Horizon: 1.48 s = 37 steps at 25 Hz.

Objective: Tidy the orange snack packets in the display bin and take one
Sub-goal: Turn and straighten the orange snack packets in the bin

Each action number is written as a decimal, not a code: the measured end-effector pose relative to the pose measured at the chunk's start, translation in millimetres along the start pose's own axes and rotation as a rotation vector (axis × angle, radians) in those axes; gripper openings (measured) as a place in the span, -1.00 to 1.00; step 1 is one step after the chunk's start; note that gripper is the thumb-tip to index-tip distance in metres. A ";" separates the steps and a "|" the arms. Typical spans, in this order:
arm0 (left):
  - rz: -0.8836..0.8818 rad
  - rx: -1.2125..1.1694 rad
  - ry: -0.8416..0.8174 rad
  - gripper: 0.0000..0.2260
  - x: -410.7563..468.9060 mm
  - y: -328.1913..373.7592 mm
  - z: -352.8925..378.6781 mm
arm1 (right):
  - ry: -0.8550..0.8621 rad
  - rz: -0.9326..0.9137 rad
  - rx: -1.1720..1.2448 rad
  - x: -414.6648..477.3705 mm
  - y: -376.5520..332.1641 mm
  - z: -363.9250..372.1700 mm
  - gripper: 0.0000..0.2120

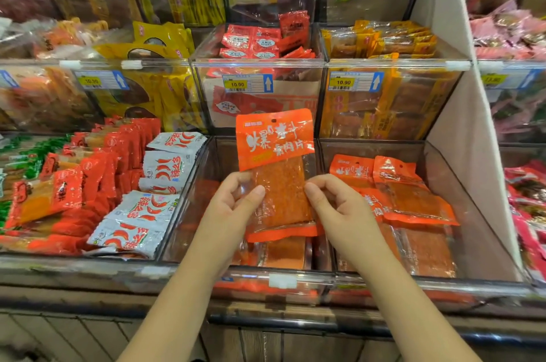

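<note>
Two hands show, a left hand point(233, 205) and a right hand point(339, 208), with one orange packet point(277, 154) pinched between them. The bin point(464, 202) on the right holds at least three more orange packets point(413, 199). Further left lie about five white chili packets point(168, 168).

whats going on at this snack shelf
A person holds one orange snack packet upright over a clear display bin, pinching its lower part between the left hand and the right hand. More orange packets lie loosely stacked in the neighbouring bin on the right, and white chili-print packets fill the bin on the left.
</note>
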<state>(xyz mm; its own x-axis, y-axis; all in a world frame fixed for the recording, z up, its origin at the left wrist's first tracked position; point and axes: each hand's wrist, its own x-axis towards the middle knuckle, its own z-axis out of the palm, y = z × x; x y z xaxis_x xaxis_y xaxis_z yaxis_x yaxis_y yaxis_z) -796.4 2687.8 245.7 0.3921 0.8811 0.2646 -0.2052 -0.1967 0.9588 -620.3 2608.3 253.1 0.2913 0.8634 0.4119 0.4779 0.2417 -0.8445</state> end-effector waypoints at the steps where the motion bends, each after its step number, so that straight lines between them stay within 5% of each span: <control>1: 0.000 0.011 0.000 -0.84 -0.3 -0.2 -0.2 | 0.000 -0.003 0.006 -0.4 -0.3 0.0 -0.84; 18: 0.050 0.028 -0.028 -0.74 -2.8 0.4 0.7 | -0.037 0.013 0.115 -1.4 1.8 1.9 -0.78; 22: 0.233 0.486 0.250 -0.67 -3.3 -4.7 1.9 | 0.088 -0.010 0.054 -1.1 0.6 3.2 -0.88; 24: 0.262 0.564 0.050 -0.65 -4.6 -4.8 7.4 | 0.066 -0.016 0.048 -1.6 -1.0 1.7 -0.85; 27: 0.086 0.396 -0.204 -0.52 -4.4 -2.3 11.7 | -0.063 -0.086 -0.070 -3.8 -3.3 1.3 -0.73; 30: 0.012 0.140 -0.110 -0.78 -1.2 0.7 6.4 | 0.031 -0.105 -0.065 -0.3 0.4 3.1 -0.75; 33: -0.052 0.064 -0.106 -0.77 -0.5 1.6 2.5 | 0.077 -0.044 -0.048 2.0 3.4 4.3 -0.56; 37: -0.053 0.057 -0.066 -0.76 -0.4 1.2 1.0 | 0.000 -0.009 -0.041 0.0 4.1 5.6 -0.60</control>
<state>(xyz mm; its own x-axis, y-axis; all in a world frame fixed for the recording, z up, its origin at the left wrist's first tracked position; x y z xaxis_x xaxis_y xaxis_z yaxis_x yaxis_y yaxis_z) -795.9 2686.9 246.9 0.4596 0.8611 0.2175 -0.1322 -0.1759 0.9755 -623.1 2611.8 247.7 0.2867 0.8611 0.4199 0.5146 0.2313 -0.8257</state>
